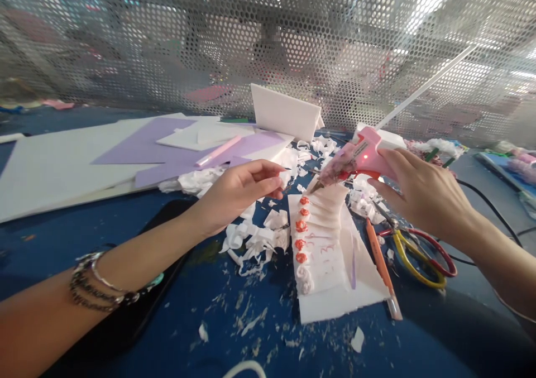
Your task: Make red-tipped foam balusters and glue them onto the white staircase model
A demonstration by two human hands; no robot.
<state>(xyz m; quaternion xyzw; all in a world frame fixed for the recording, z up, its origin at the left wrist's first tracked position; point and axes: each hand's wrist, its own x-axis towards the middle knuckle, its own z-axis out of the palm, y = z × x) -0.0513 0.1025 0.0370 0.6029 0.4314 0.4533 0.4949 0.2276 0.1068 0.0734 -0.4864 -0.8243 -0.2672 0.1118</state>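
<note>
My right hand (427, 194) grips a pink hot glue gun (368, 152), its small red light lit and a long glue stick (427, 87) rising from its back. The nozzle points down at the top end of a white paper piece (324, 311) with pleated strips (322, 227). Down its left side runs a row of small orange rosettes (301, 225), with whitish curls (305, 280) below. My left hand (247, 191) is closed in a pinch just left of the nozzle, with a small white paper scrap (285, 178) at its fingertips.
Scissors (419, 258) and an orange pen (382, 269) lie to the right, beside a black cable (489, 207). White and purple sheets (134, 143) spread over the left, with a dark flat device (138, 305) nearer. Paper shreds (255, 238) litter the blue table; a perforated metal screen (209, 48) stands behind.
</note>
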